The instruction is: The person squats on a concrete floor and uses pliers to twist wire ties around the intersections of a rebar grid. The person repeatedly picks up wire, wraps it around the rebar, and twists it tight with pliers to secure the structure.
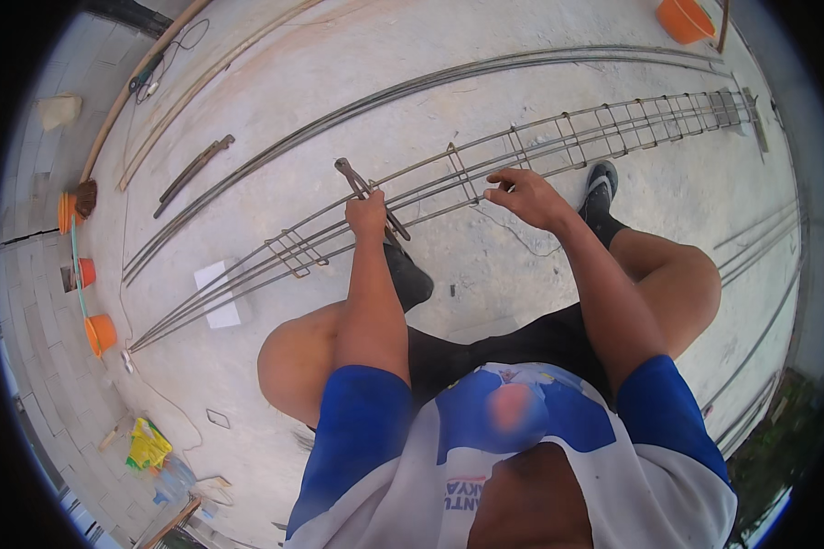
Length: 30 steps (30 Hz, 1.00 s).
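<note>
Across the floor before me runs a long rebar cage (549, 147), its thin parallel bars tied into square stirrups at the right. My left hand (367, 216) grips metal pincers (354, 180), whose head points away from me and whose handles cross over the bars. My right hand (530, 197) hovers beside a single stirrup (461, 173), thumb and forefinger apart with nothing seen between them. Left of the pincers, several loose stirrups (295, 254) hang bunched around the bars. A thin wire (522, 246) curls on the concrete below my right hand.
Beyond the cage lie long loose rebars (357, 106) and a long metal tool (193, 175). A white block (218, 294) lies by the bars at left. Orange buckets (100, 334) line the block wall; an orange basin (685, 20) stands far right. My sandalled foot (599, 189) is near the cage.
</note>
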Each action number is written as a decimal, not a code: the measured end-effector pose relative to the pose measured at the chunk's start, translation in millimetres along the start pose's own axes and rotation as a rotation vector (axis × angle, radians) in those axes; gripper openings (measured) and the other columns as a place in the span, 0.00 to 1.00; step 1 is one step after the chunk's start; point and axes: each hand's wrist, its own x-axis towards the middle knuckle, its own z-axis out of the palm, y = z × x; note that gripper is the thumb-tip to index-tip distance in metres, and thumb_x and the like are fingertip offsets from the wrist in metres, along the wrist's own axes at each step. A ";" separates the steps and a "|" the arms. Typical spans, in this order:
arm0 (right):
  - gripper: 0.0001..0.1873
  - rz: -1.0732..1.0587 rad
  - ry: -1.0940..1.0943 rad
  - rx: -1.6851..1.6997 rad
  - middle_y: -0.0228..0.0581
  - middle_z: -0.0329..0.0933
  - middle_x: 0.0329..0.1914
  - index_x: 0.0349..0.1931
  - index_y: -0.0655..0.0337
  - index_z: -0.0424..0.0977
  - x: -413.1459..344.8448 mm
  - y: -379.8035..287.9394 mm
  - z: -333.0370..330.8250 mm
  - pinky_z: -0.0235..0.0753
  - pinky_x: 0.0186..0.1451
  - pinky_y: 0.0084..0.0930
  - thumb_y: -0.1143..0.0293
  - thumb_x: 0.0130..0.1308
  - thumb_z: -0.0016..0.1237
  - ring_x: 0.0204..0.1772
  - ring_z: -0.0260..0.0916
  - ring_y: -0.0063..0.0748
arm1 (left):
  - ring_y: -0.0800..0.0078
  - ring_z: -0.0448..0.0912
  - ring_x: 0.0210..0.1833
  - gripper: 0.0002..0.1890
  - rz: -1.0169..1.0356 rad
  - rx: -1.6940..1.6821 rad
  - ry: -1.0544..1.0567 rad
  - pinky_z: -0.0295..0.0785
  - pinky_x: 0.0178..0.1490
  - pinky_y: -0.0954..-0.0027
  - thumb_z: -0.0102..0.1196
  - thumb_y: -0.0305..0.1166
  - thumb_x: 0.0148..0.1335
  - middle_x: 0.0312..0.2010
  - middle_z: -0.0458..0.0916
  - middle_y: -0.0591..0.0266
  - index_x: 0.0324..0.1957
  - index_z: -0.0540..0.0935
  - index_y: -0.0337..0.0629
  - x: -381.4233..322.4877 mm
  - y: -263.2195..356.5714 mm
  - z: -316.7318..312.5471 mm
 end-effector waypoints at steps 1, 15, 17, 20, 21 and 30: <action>0.30 -0.005 -0.042 -0.018 0.52 0.78 0.43 0.55 0.72 0.70 -1.9 -4.4 5.4 0.73 0.52 0.30 0.56 0.60 0.52 0.44 0.75 0.40 | 0.59 0.79 0.41 0.26 0.047 -0.219 -0.157 0.76 0.44 0.61 0.59 0.40 0.54 0.38 0.76 0.51 0.45 0.73 0.26 -20.5 20.0 7.3; 0.15 0.358 -0.066 -0.256 0.49 0.74 0.25 0.41 0.73 0.68 -11.4 61.0 -6.2 0.75 0.25 0.32 0.71 0.58 0.40 0.23 0.76 0.35 | 0.69 0.78 0.33 0.24 -0.094 -0.378 -0.577 0.72 0.39 0.65 0.56 0.48 0.60 0.31 0.81 0.57 0.44 0.79 0.34 -102.4 11.9 116.3; 0.16 0.476 -0.181 -0.278 0.55 0.76 0.30 0.44 0.72 0.69 -14.8 36.4 -1.0 0.76 0.33 0.36 0.72 0.58 0.39 0.28 0.78 0.42 | 0.70 0.79 0.29 0.20 -0.159 -0.523 -0.650 0.72 0.35 0.66 0.55 0.45 0.61 0.27 0.81 0.58 0.41 0.79 0.34 -118.4 0.3 125.4; 0.18 0.435 -0.301 -0.490 0.60 0.77 0.36 0.46 0.71 0.71 -9.0 45.4 3.2 0.76 0.42 0.41 0.71 0.58 0.39 0.36 0.78 0.52 | 0.70 0.81 0.26 0.15 -0.120 -0.624 -0.710 0.73 0.31 0.64 0.52 0.40 0.61 0.24 0.82 0.59 0.39 0.78 0.36 -124.5 -2.6 142.5; 0.18 0.427 -0.324 -0.548 0.60 0.77 0.37 0.45 0.71 0.72 -6.7 52.7 5.6 0.75 0.44 0.42 0.70 0.58 0.40 0.38 0.77 0.54 | 0.69 0.81 0.26 0.13 -0.087 -0.640 -0.720 0.74 0.31 0.63 0.51 0.38 0.61 0.23 0.82 0.59 0.38 0.78 0.37 -123.1 -6.8 152.1; 0.17 0.568 -0.540 -0.739 0.58 0.78 0.41 0.37 0.70 0.78 16.7 26.5 29.7 0.73 0.48 0.43 0.70 0.53 0.41 0.47 0.76 0.54 | 0.57 0.83 0.37 0.10 0.190 -0.205 -0.560 0.75 0.43 0.60 0.49 0.33 0.58 0.29 0.84 0.50 0.34 0.78 0.37 -116.7 -15.2 176.8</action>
